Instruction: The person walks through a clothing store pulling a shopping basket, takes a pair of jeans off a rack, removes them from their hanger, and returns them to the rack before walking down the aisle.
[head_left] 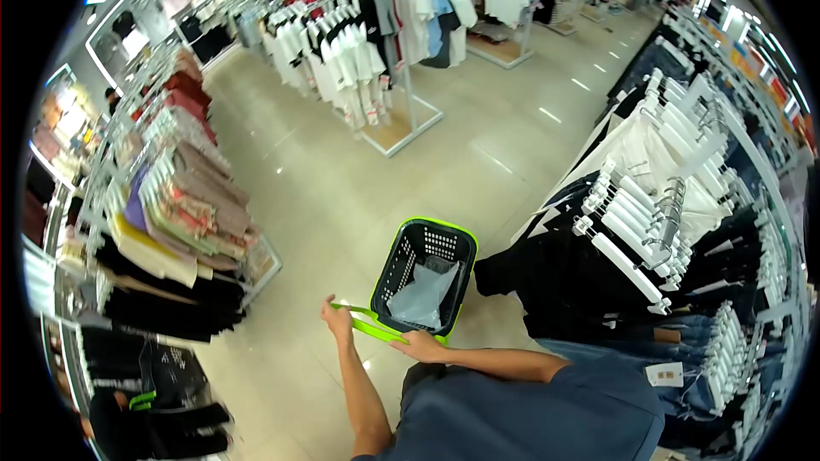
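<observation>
A black shopping basket (383, 277) with a bright green rim and a green handle (373, 327) hangs in front of my body, over the tiled floor. My left hand (339, 321) is closed around the outer end of the handle. At the near edge of the basket, my right hand (420, 347) is closed on the green handle near the rim; its fingertips are partly hidden. Inside the basket lies a translucent grey plastic bag (420, 297). What the bag holds, if anything, cannot be made out.
To the right, close by, stands a rack of dark trousers and jeans on white hangers (628, 269). A rack of folded-over garments (184, 213) is on the left. Ahead, a rack of white and black clothes (346, 60) stands on a white-framed base (401, 132).
</observation>
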A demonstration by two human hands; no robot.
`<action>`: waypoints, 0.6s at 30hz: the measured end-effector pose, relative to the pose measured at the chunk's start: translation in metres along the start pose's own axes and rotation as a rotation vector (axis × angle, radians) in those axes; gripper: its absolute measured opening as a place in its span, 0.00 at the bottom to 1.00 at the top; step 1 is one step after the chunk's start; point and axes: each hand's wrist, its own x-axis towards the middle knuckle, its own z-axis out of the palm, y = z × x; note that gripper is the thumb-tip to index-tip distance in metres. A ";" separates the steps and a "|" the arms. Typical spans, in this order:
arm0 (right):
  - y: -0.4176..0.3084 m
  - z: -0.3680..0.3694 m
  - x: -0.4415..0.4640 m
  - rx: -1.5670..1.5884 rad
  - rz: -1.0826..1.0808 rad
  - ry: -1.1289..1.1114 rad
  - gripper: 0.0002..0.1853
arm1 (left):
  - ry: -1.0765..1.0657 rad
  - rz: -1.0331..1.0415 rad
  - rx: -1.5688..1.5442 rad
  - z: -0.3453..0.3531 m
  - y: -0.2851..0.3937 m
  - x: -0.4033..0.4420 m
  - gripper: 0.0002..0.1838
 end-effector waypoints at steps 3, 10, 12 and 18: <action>-0.002 -0.015 0.006 0.024 0.006 0.089 0.29 | -0.033 0.018 0.065 0.012 0.056 -0.007 0.27; -0.005 -0.015 0.035 -0.101 0.079 0.249 0.27 | -0.128 0.162 -0.129 0.026 0.050 0.035 0.23; -0.002 -0.018 0.043 -0.157 0.084 0.271 0.29 | -0.148 0.205 -0.132 0.024 0.057 0.041 0.21; 0.006 -0.021 0.070 -0.122 0.173 0.133 0.30 | -0.162 0.227 -0.122 0.039 0.057 0.062 0.20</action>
